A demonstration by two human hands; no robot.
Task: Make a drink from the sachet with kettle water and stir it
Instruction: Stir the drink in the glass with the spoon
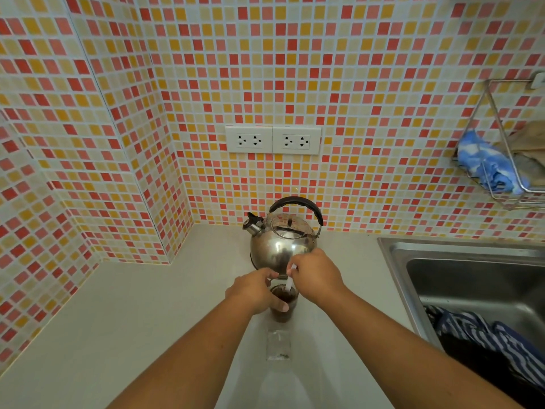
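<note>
A clear glass of dark brown drink stands on the pale counter. My left hand wraps around the glass from the left. My right hand pinches a thin white stirrer whose lower end dips into the drink. Just behind the glass sits a shiny steel kettle with a black handle, its spout pointing left. A clear, flat sachet lies on the counter in front of the glass, close to me.
A steel sink is set into the counter at right, with striped blue cloth inside. Two wall sockets sit above the kettle. A wire rack with a blue cloth hangs on the tiled wall at right.
</note>
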